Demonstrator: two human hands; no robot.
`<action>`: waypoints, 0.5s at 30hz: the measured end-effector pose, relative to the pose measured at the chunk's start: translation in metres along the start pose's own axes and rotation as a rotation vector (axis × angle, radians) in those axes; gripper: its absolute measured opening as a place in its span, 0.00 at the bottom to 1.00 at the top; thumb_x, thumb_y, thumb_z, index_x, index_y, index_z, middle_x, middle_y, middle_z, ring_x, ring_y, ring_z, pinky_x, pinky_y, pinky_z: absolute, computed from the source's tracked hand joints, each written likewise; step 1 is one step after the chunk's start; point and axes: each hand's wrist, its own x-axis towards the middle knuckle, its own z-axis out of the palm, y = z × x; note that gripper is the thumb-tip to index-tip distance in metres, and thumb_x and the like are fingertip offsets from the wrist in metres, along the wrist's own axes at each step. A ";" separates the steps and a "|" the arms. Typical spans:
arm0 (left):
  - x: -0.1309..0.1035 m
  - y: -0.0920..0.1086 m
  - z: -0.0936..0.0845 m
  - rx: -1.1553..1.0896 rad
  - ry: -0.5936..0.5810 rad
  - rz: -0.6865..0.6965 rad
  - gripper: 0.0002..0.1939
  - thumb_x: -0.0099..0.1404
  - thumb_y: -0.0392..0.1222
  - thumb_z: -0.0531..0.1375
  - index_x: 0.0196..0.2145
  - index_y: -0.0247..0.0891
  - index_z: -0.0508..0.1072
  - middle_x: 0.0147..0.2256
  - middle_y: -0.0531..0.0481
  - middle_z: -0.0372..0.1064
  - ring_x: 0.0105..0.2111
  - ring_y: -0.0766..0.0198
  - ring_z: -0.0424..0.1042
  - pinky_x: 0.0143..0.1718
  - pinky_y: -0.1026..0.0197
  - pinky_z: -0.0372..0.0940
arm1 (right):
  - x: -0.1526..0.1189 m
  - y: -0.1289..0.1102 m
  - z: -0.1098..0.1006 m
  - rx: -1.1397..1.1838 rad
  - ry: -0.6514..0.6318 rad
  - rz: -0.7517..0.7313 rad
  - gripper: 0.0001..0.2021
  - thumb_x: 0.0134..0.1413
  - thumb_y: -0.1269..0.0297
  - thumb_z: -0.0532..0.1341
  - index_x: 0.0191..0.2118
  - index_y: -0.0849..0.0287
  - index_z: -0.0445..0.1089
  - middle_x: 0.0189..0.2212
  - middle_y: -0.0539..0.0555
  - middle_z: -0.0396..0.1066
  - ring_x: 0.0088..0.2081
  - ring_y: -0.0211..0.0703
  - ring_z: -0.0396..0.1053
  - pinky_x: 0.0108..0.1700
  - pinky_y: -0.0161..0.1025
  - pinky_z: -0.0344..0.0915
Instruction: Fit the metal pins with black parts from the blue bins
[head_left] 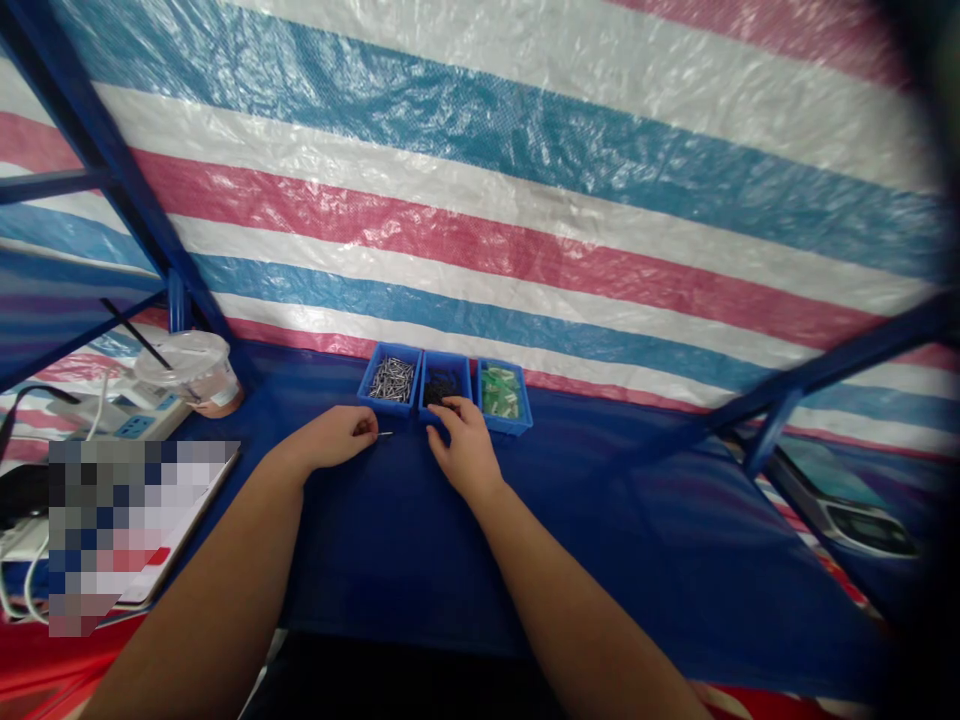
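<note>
Between left hand (pixel 334 437) fingertips, thin pin (pixel 385 434) protruding.

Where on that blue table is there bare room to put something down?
The blue cloth lies bare right of the right hand, below the green-parts bin. It is crowded around the three bins, both hands, and left by the lidded cup and papers.

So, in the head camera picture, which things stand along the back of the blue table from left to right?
Plastic cup with straw → bin of silver metal pieces → bin of black pieces → bin of green pieces.
</note>
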 end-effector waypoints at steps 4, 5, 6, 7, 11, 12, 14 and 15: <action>0.000 -0.003 0.000 0.003 0.014 0.022 0.10 0.63 0.45 0.56 0.36 0.38 0.74 0.31 0.48 0.74 0.31 0.58 0.72 0.34 0.59 0.63 | -0.009 -0.010 0.007 0.001 -0.188 -0.093 0.14 0.60 0.71 0.59 0.50 0.59 0.74 0.49 0.62 0.67 0.51 0.52 0.67 0.55 0.51 0.68; -0.001 -0.004 0.000 0.001 0.016 0.029 0.10 0.63 0.45 0.56 0.36 0.38 0.74 0.32 0.48 0.74 0.32 0.58 0.72 0.35 0.59 0.63 | -0.010 -0.015 0.009 0.018 -0.243 -0.140 0.15 0.60 0.71 0.59 0.51 0.58 0.74 0.50 0.62 0.68 0.51 0.52 0.66 0.56 0.51 0.67; -0.001 -0.005 0.000 -0.002 0.018 0.036 0.10 0.63 0.44 0.56 0.36 0.38 0.74 0.32 0.48 0.74 0.32 0.58 0.72 0.35 0.59 0.63 | -0.012 -0.019 0.011 0.031 -0.297 -0.182 0.16 0.60 0.71 0.59 0.52 0.58 0.73 0.52 0.62 0.67 0.53 0.52 0.66 0.57 0.51 0.66; -0.001 -0.005 0.000 -0.007 0.020 0.042 0.10 0.63 0.44 0.56 0.36 0.38 0.74 0.32 0.48 0.74 0.32 0.58 0.73 0.35 0.59 0.64 | -0.013 -0.022 0.012 0.036 -0.344 -0.215 0.17 0.60 0.71 0.60 0.54 0.58 0.71 0.54 0.62 0.67 0.55 0.53 0.65 0.58 0.52 0.65; -0.001 -0.006 -0.001 -0.003 0.028 0.052 0.10 0.64 0.43 0.55 0.36 0.38 0.74 0.34 0.48 0.75 0.33 0.58 0.73 0.37 0.60 0.64 | -0.016 -0.028 0.018 -0.006 -0.435 -0.243 0.23 0.61 0.69 0.60 0.61 0.57 0.65 0.64 0.63 0.60 0.62 0.54 0.59 0.60 0.55 0.62; -0.001 -0.006 -0.001 0.005 0.027 0.050 0.10 0.64 0.43 0.55 0.36 0.38 0.74 0.33 0.48 0.75 0.33 0.58 0.73 0.37 0.60 0.63 | -0.016 -0.028 0.019 -0.016 -0.444 -0.246 0.22 0.62 0.69 0.60 0.62 0.57 0.65 0.64 0.62 0.60 0.62 0.54 0.59 0.60 0.55 0.61; 0.000 -0.007 0.000 0.019 0.025 0.048 0.09 0.64 0.43 0.55 0.36 0.38 0.74 0.33 0.48 0.74 0.33 0.59 0.72 0.36 0.60 0.63 | -0.017 -0.026 0.021 -0.025 -0.458 -0.255 0.20 0.64 0.69 0.58 0.61 0.57 0.66 0.62 0.62 0.64 0.60 0.53 0.61 0.59 0.54 0.62; 0.000 -0.007 0.000 0.022 0.023 0.045 0.09 0.64 0.43 0.55 0.36 0.38 0.73 0.33 0.48 0.74 0.33 0.59 0.72 0.36 0.60 0.63 | -0.018 -0.025 0.021 -0.024 -0.461 -0.259 0.20 0.64 0.70 0.58 0.60 0.57 0.67 0.60 0.62 0.66 0.59 0.52 0.63 0.58 0.53 0.63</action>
